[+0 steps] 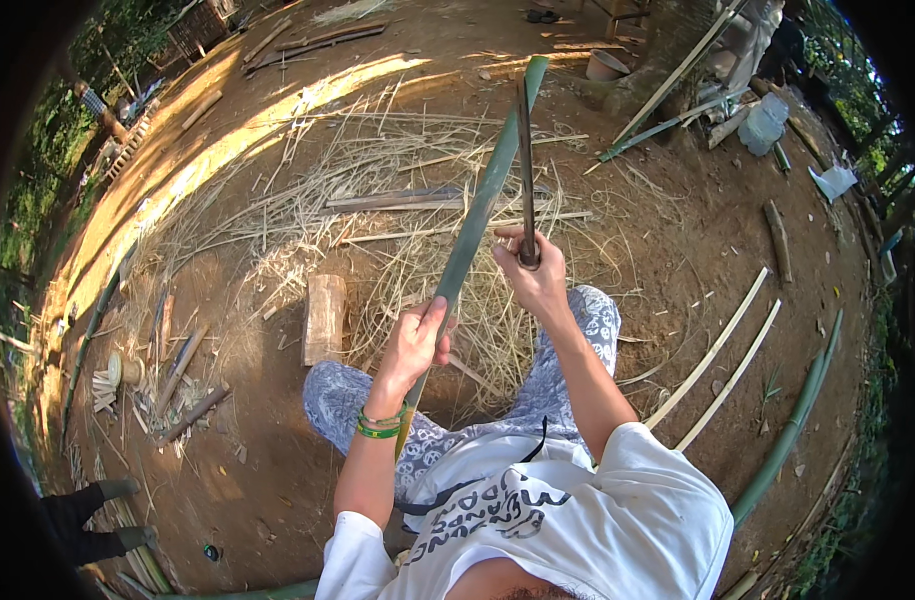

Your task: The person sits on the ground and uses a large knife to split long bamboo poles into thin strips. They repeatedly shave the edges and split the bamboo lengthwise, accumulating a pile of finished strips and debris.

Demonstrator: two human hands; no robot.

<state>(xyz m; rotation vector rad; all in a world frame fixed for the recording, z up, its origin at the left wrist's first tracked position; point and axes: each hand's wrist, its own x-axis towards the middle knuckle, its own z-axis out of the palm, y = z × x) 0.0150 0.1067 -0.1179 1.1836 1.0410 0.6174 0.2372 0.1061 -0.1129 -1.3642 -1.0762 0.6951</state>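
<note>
A long green split-bamboo strip [475, 210] slants up and away from my lap. My left hand [416, 338] is closed around its lower part, thumb along the strip. In my right hand [538, 272] is a long dark knife [527, 165], gripped near its lower end and pointing away from me. Its blade, seen nearly edge-on, overlaps the strip's far end in view; whether they touch, I cannot tell. My legs [578, 330] are folded on either side of the strip's lower end.
Pale bamboo shavings [408, 150] cover the dirt in front. A short wood block [325, 318] stands by my left knee. Two pale strips [713, 345] and a green bamboo pole [798, 420] lie right. Another person's feet [128, 510] show at lower left.
</note>
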